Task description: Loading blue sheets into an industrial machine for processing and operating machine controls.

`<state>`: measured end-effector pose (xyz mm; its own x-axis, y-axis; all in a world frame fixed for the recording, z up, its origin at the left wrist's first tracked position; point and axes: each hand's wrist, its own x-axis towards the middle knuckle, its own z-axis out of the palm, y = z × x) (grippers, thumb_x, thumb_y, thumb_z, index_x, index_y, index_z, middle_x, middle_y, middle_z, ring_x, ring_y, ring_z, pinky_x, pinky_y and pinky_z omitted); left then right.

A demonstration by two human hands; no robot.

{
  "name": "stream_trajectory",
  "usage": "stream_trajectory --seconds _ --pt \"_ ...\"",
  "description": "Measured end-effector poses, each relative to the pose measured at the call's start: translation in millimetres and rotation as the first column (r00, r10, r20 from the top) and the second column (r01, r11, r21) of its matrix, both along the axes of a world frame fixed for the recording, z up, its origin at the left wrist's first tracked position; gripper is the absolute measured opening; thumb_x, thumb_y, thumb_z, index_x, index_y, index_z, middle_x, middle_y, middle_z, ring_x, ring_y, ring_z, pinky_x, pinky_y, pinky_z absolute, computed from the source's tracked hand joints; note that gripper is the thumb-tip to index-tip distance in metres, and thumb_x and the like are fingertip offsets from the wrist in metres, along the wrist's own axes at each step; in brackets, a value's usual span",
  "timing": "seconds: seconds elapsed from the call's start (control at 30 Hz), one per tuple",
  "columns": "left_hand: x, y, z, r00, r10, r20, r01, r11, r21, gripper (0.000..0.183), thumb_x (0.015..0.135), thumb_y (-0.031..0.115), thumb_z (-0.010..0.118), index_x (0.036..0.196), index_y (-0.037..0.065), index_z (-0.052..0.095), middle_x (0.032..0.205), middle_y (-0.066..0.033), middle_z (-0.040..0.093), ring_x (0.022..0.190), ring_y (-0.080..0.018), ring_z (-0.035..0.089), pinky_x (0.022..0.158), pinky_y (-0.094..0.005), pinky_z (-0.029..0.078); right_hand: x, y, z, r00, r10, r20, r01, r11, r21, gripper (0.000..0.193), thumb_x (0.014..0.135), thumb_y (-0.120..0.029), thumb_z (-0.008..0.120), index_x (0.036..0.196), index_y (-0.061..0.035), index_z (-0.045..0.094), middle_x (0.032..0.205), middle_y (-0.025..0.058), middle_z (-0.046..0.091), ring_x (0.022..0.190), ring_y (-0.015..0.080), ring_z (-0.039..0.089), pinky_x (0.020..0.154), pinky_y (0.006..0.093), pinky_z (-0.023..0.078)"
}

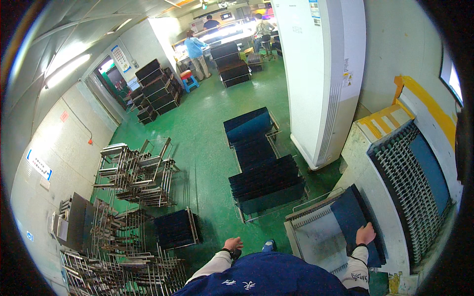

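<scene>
My right hand [365, 234] is closed on the edge of a dark blue flat panel [347, 213]. That panel leans upright in a pale slotted rack [308, 228] at the lower right, with other dark panels behind it. Away from the rack, my left hand [233, 243] hangs over the floor with nothing in it, its fingers loosely apart. To the rack's right runs a roller conveyor [410, 182], with a blue panel [430, 167] lying along its far side.
Racks full of dark panels [269, 185] stand on the green floor ahead. Metal frames [133, 172] are piled at left, near another loaded rack [175, 228]. A tall white cabinet [321, 89] stands ahead right. Several people work at the far benches, one in light blue [194, 48].
</scene>
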<state>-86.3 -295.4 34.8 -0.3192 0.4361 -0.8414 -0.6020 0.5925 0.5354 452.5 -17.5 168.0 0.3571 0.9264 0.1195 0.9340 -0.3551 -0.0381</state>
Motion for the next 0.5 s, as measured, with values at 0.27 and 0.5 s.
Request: stream_trajectory --seconds 0.27,0.5 --pt "-4.2 -4.1 -8.2 1.000 -0.022 -0.019 0.022 1.000 0.012 0.041 0.082 0.026 0.057 0.110 -0.002 0.047 0.103 -0.0184 0.058 0.071 -0.0282 0.061 0.060 -0.0371 0.049 -1.6 1.0 1.4 1.000 0.010 -0.021 -0.009 1.000 0.008 0.021 0.073 -0.015 0.062 0.091 -0.0048 0.056 0.087 0.0141 0.063 0.084 0.0304 0.060 0.075 0.0429 0.044" --pt "-5.4 -3.2 -11.7 1.000 0.007 0.025 -0.007 1.000 0.009 0.038 0.083 0.024 0.057 0.108 -0.002 0.048 0.101 -0.0185 0.059 0.068 -0.0265 0.061 0.057 -0.0344 0.049 -3.6 -2.9 7.9 1.000 0.001 -0.027 -0.001 1.000 0.001 0.022 0.073 -0.015 0.062 0.092 -0.0048 0.056 0.088 0.0140 0.063 0.086 0.0303 0.060 0.076 0.0427 0.044"
